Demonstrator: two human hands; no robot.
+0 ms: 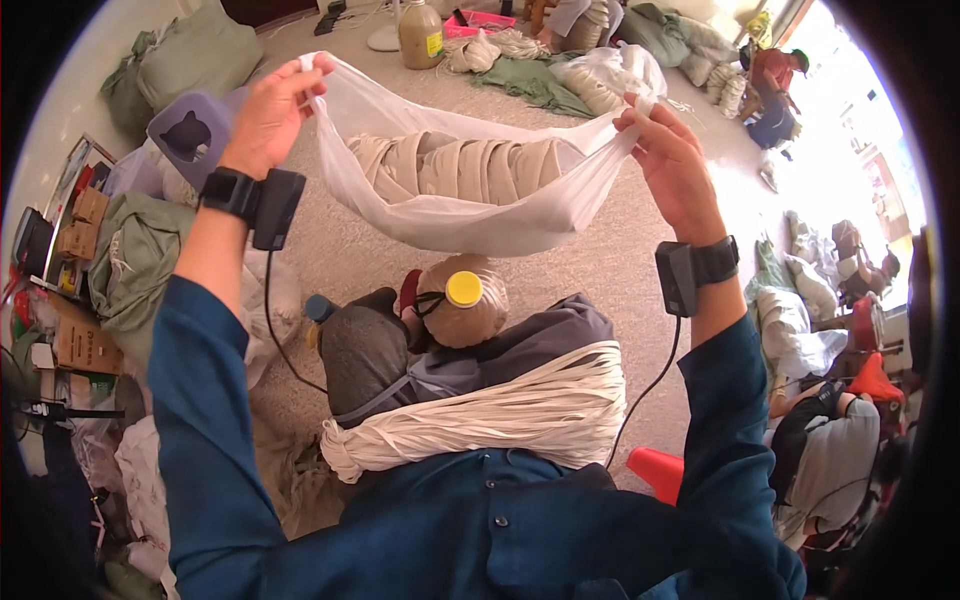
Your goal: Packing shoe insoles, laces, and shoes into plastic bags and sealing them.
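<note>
Left hand [272, 112], upper left of frame, fingers curled shut, pinches one top edge of a translucent white plastic bag [470, 215]. Right hand [672, 165], upper right, fingers bunched, grips the opposite edge. Bag hangs stretched between them at upper centre, holding a bundle of beige flat bands [465, 165]. Lower centre, a hank of cream straps [490, 415] lies on the lap beside a yellow-capped bottle [462, 300].

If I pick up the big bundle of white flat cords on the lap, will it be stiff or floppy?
Probably floppy: the bundle of white flat cords drapes over the lap. Loose strands may slip apart, though one end looks tied. It seems light, being thin cord.
</note>
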